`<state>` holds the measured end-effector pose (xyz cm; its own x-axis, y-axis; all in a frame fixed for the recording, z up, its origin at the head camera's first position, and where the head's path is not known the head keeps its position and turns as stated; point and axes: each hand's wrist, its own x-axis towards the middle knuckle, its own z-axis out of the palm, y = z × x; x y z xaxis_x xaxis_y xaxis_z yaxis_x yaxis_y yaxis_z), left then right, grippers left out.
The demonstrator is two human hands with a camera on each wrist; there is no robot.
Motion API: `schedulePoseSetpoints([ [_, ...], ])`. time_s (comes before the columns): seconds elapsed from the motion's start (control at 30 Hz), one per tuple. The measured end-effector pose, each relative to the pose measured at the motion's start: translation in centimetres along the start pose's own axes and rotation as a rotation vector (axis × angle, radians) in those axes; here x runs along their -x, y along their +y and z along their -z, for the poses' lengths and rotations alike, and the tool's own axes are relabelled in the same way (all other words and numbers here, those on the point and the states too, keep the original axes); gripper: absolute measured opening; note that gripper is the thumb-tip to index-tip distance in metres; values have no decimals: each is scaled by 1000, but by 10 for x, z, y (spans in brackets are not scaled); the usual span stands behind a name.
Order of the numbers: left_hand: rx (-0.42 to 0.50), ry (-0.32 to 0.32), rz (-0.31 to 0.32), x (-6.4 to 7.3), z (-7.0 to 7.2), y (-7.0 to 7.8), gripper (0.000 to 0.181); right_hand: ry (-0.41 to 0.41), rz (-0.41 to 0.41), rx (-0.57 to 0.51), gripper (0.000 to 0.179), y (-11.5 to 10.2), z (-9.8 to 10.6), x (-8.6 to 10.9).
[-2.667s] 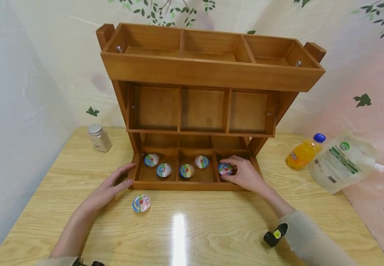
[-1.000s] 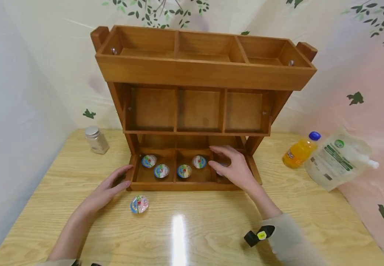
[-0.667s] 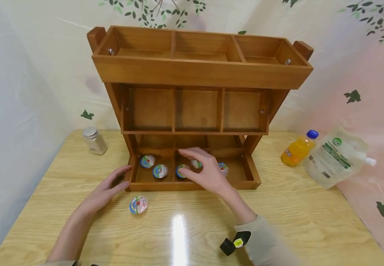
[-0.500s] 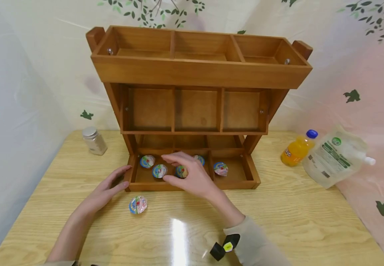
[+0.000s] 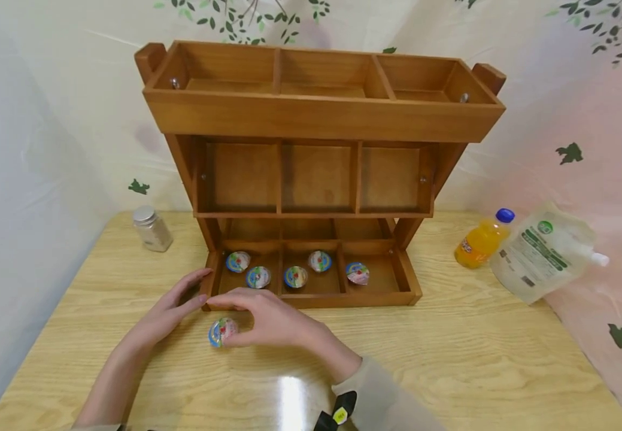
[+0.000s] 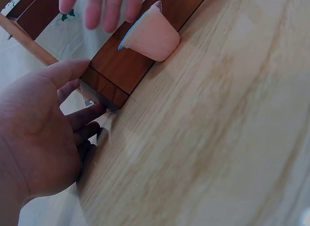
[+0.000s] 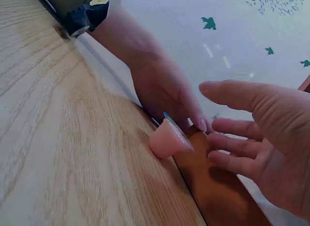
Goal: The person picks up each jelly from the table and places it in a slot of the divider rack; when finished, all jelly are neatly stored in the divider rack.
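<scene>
A pink jelly cup (image 5: pixel 220 332) with a printed foil lid stands on the table before the rack's left front corner. My right hand (image 5: pixel 273 317) is spread over it, thumb near the lid's edge and fingers beyond; the right wrist view shows a gap between these fingers and the cup (image 7: pixel 168 140). My left hand (image 5: pixel 167 308) touches the left end of the wooden rack (image 5: pixel 316 301). In the left wrist view its thumb and fingers lie against the corner. Several similar cups (image 5: pixel 296 277) sit in the bottom tray: two left, two middle, one right.
Above the bottom tray, the rack has two more tiers with three compartments each. A silver-lidded jar (image 5: pixel 152 229) stands left of the rack. To the right are an orange drink bottle (image 5: pixel 483 239) and a white spouted pouch (image 5: pixel 542 254).
My right hand has let go of the cup in the right compartment and moved left and toward me, to the cup on the table. My left hand stays at the rack's end.
</scene>
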<state>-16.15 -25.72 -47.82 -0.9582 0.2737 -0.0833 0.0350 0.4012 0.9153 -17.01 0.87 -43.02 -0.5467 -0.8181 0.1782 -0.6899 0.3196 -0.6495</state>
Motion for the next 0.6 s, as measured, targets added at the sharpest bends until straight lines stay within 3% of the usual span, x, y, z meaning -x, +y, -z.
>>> schedulePoseSetpoints([
  [0.23,19,-11,1,-1,0,1,60,-122,-79,122,70,2,-7,0],
  [0.6,26,-20,14,0,1,2,61,-181,-94,162,55,2,-15,-3],
])
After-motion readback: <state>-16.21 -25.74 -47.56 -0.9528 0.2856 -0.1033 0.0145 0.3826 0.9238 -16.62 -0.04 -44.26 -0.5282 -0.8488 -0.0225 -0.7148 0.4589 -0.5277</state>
